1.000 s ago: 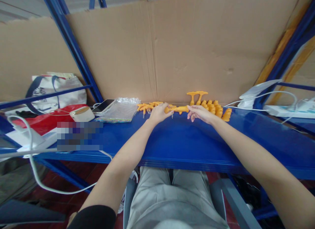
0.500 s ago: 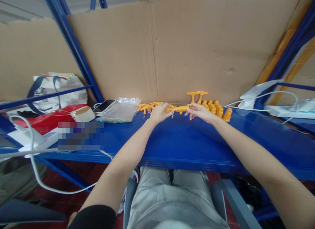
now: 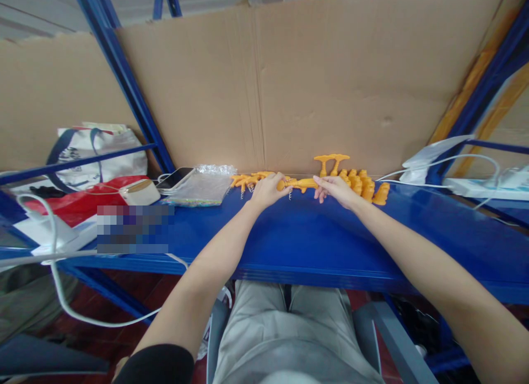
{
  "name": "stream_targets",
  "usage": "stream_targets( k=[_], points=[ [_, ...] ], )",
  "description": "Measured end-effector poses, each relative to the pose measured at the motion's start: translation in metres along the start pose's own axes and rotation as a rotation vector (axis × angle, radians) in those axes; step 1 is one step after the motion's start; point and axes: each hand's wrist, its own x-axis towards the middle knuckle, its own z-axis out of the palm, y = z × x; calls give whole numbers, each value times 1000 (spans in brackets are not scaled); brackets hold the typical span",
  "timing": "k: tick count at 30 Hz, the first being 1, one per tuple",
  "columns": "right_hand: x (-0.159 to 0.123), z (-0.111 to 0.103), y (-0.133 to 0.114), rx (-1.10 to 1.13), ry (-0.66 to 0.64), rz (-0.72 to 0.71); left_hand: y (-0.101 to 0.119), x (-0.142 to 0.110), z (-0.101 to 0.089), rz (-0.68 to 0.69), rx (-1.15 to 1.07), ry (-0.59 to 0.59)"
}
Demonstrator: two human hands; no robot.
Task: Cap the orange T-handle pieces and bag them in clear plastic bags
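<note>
Both hands meet at an orange plastic piece (image 3: 303,183) near the back of the blue shelf. It lies sideways, long and jointed in outline. My left hand (image 3: 269,192) is closed around its left end, its fingers partly hiding it. A thin metal spiral, like a corkscrew's worm, hangs just right of that hand. At the other end, the thumb and fingertips of my right hand (image 3: 334,189) pinch the piece, the remaining fingers curled loosely. More orange plastic pieces (image 3: 243,181) with metal spirals lie in a heap left of my left hand.
Behind my right hand stand orange T-shaped handles (image 3: 332,158) and several ribbed orange pieces (image 3: 359,183). A clear plastic bag (image 3: 202,188), a phone (image 3: 177,178) and a red bag (image 3: 88,199) lie to the left. Cardboard (image 3: 330,81) walls the back; white cables (image 3: 438,166) run right.
My right hand's fingers shift slightly at the right end of the orange piece, curling in and then loosening. My left hand stays in place, closed on it.
</note>
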Motion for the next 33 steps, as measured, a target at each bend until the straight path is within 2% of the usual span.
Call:
stream_targets(
  k=[8, 12, 20, 33],
  points=[
    [0, 8, -6, 45, 87, 124, 3, 1, -2, 22, 40, 6],
    [1, 6, -1, 39, 36, 170, 2, 0, -1, 18, 41, 3],
    [-1, 1, 0, 139, -41, 56, -3, 1, 0, -6, 23, -7],
    [0, -2, -2, 102, -33, 66, 1, 1, -2, 3, 48, -15]
  ],
)
